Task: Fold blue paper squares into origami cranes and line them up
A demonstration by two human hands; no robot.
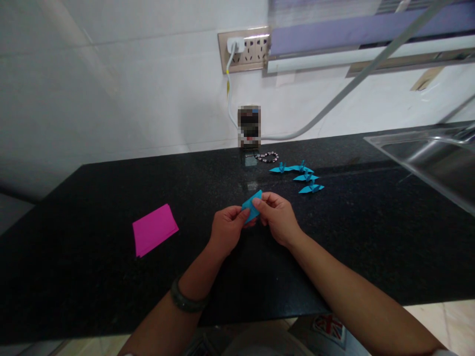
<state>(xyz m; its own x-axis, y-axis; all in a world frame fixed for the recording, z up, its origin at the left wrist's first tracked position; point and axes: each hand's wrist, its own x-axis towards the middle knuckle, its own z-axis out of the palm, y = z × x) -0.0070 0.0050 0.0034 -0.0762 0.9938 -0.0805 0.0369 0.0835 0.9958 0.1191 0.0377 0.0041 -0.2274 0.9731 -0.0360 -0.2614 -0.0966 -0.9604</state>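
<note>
A small folded piece of blue origami paper (252, 206) is held between both hands above the dark countertop. My left hand (228, 228) pinches its lower left side, thumb on top. My right hand (277, 216) grips the upper right edge with thumb and fingers. Fingers cover part of the folds. Several finished blue paper cranes (306, 177) stand on the counter beyond my right hand. A stack of magenta paper sheets (155, 230) lies to the left of my left hand, apart from it.
A phone-like device (250, 126), blurred out, leans on the wall with a beaded strap (272, 157) beside it. Its white cable runs to a wall socket (245, 49). A grey hose (334, 104) crosses the upper right. A steel sink (393, 143) is set into the black counter (92, 207) at right.
</note>
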